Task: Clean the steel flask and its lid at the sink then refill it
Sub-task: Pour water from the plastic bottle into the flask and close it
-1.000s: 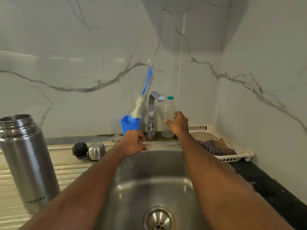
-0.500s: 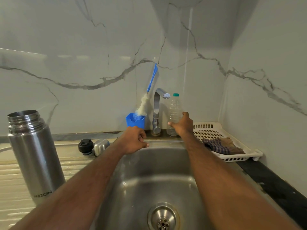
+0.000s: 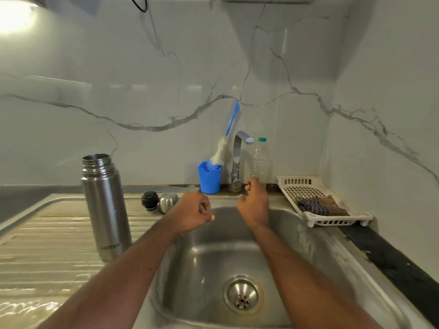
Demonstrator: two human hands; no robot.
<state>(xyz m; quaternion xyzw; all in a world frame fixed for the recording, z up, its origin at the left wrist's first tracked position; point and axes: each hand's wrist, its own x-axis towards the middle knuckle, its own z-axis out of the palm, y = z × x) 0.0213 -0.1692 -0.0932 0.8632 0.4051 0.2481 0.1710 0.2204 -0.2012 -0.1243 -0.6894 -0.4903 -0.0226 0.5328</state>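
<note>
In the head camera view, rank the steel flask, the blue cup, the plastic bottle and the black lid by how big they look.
1. steel flask, though it stands nearer the camera
2. plastic bottle, partly hidden by the right hand
3. blue cup
4. black lid

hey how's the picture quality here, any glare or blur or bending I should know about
Head view: blown-out glare from a light at the top left corner; both hands, left and right, slightly motion-blurred; wide-angle bending curves the sink edges; the steel flask and tap stay fairly sharp.
</note>
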